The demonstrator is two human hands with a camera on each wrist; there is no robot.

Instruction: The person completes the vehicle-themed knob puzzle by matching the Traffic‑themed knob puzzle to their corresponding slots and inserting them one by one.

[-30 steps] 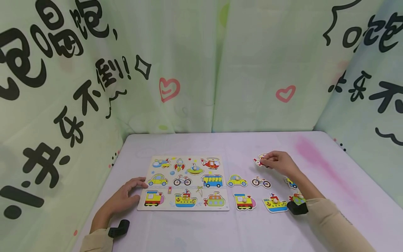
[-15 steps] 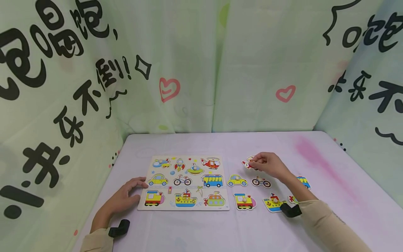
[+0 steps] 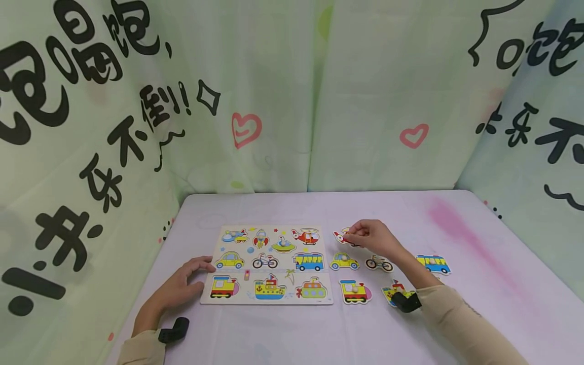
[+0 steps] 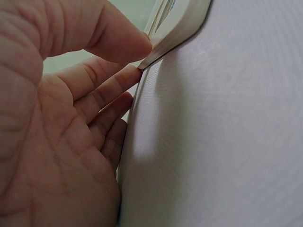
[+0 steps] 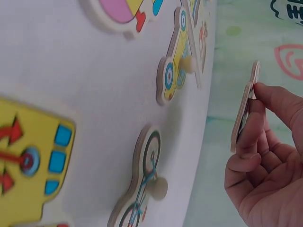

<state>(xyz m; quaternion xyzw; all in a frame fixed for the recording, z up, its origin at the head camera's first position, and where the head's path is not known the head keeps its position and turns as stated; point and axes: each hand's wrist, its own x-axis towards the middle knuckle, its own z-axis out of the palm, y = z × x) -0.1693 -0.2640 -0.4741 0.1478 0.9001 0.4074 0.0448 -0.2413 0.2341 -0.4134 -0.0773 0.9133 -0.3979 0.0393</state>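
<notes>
My right hand [image 3: 376, 238] pinches a red helicopter puzzle piece [image 3: 339, 236] between thumb and fingers, just right of the puzzle board [image 3: 269, 301]. In the right wrist view the helicopter piece [image 5: 244, 111] is seen edge-on, raised off the table, with its knob hidden by the fingers. At the board's left edge rests my left hand [image 3: 187, 279], its fingers fairly straight. The left wrist view shows the thumb and fingertips against the board's edge [image 4: 177, 35]. Pictures of vehicles cover the board, including a red helicopter [image 3: 305, 236] at its upper right.
Right of the board lie a yellow car piece [image 3: 344, 261], a bicycle piece [image 3: 378, 263], a train piece [image 3: 355, 292] and a bus piece [image 3: 434, 264]. A ship piece [image 3: 396, 289] is partly covered by the right wrist's camera. A printed curtain [image 3: 283, 96] hangs behind the table.
My right hand has moved left with the helicopter piece, from above the bicycle piece to beside the board's upper right corner. The bus piece has come into view. My left hand has stayed put.
</notes>
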